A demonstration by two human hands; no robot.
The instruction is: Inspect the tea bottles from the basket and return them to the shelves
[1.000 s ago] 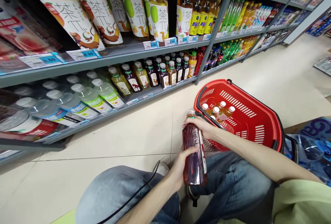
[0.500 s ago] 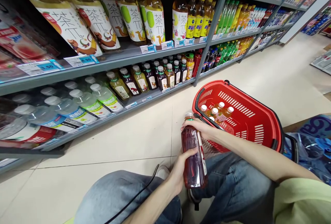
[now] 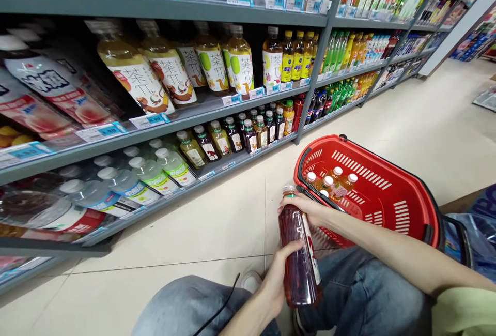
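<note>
A bottle of dark red drink (image 3: pixel 298 258) with a white label strip is held in front of my knees with both hands. My left hand (image 3: pixel 281 274) wraps round its lower half from the left. My right hand (image 3: pixel 308 207) grips it at the shoulder, just under the cap. Right behind the bottle a red shopping basket (image 3: pixel 387 191) lies tilted on the floor, with several white-capped bottles of orange drink (image 3: pixel 329 183) inside.
Grey shelves (image 3: pixel 186 119) run along the left, stocked with tea bottles (image 3: pixel 240 62), small dark bottles (image 3: pixel 248 132) and water bottles (image 3: pixel 151 173) on the bottom shelf. Beige tiled floor (image 3: pixel 418 124) stretches down the aisle. A blue bag (image 3: pixel 473 238) sits at the right edge.
The camera has tilted up, so a higher shelf edge with price tags shows. Both hands keep the same hold on the red bottle, which stays beside the basket.
</note>
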